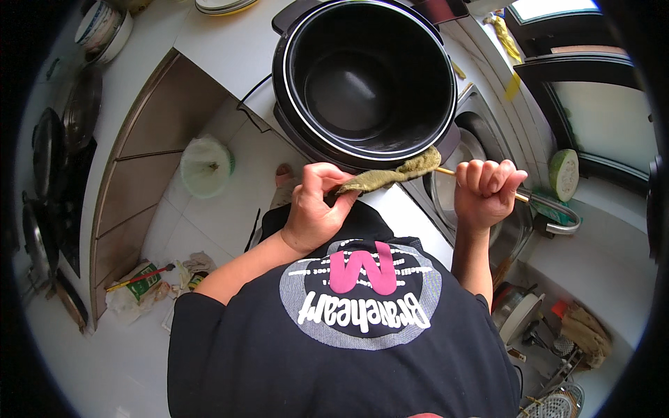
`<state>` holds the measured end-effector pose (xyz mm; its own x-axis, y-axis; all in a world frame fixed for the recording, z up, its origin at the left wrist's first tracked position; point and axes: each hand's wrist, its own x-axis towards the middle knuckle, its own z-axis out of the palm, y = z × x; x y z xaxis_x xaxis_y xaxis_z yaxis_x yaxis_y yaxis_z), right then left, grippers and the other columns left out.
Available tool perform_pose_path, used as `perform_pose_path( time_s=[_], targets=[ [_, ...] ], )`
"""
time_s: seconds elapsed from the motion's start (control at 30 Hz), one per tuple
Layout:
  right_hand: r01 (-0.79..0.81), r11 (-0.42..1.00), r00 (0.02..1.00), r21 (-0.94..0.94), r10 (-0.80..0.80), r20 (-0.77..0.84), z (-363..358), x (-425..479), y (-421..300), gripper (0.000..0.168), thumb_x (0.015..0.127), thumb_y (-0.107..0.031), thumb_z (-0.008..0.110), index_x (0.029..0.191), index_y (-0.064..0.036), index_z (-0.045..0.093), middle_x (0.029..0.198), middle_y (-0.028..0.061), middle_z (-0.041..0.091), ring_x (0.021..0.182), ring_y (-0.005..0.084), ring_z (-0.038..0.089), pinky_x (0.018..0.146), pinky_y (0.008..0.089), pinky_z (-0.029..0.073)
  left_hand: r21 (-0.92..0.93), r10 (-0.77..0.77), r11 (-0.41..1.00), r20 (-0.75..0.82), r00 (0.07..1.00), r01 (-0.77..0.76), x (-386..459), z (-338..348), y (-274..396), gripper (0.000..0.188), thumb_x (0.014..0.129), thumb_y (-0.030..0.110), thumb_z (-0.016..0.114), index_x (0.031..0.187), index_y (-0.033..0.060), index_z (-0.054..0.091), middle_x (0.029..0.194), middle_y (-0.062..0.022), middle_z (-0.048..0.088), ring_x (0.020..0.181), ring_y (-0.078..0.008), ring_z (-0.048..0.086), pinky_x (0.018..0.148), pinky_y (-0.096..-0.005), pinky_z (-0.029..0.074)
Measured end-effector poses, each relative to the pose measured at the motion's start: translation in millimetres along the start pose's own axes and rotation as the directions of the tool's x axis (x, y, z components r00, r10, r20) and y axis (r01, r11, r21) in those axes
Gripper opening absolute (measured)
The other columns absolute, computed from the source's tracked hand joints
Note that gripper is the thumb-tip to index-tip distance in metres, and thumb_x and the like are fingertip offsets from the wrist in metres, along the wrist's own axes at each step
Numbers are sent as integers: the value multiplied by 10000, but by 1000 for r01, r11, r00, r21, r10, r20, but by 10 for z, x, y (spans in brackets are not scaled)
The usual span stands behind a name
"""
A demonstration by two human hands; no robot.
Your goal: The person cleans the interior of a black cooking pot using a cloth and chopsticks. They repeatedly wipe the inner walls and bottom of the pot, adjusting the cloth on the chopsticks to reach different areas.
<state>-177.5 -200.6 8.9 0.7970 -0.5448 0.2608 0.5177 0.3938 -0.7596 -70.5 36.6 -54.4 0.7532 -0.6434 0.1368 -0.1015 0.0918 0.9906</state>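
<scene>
An electric cooker with a black inner pot (410, 99) stands before me at the counter's edge, lid off and nothing visible inside. Just below its near rim, an olive-green cloth (379, 179) stretches between my hands, bunched around a thin wooden stick (444, 171). My left hand (320, 209) pinches the cloth's left end between thumb and fingers. The stick passes through the fist of my right hand (486, 193), its short end showing on the far side. How far it runs inside the cloth is hidden.
A steel sink (515, 235) with a curved tap (569, 224) lies at right, near a cut melon (564, 175) by the window. A lined waste bin (206, 170) stands on the floor at left. Pans (47, 151) and stacked bowls (107, 34) line the left counter.
</scene>
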Motion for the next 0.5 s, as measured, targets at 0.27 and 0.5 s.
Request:
perform_pose_path(
  time_s=[0.27,0.5],
  targets=[
    [1,1000,1000,26,-1,17,49,-32,19,542,1061,-462,389,636,-126,372,510,-24,256,451,118,181,480,305,190,32,-283,956,-162,945,292,79,-238,-13,1104,808,-19,772,1558,13,-37,877,-137,681,744,-171,709,689,-277,581],
    [39,985,998,170,-30,-54,64,-74,126,515,1055,-437,430,652,-117,401,507,-24,271,441,110,187,466,296,178,65,-211,973,-152,966,222,111,-266,-61,1127,798,-40,767,1557,14,-65,860,-126,687,753,-180,720,703,-285,587]
  ],
)
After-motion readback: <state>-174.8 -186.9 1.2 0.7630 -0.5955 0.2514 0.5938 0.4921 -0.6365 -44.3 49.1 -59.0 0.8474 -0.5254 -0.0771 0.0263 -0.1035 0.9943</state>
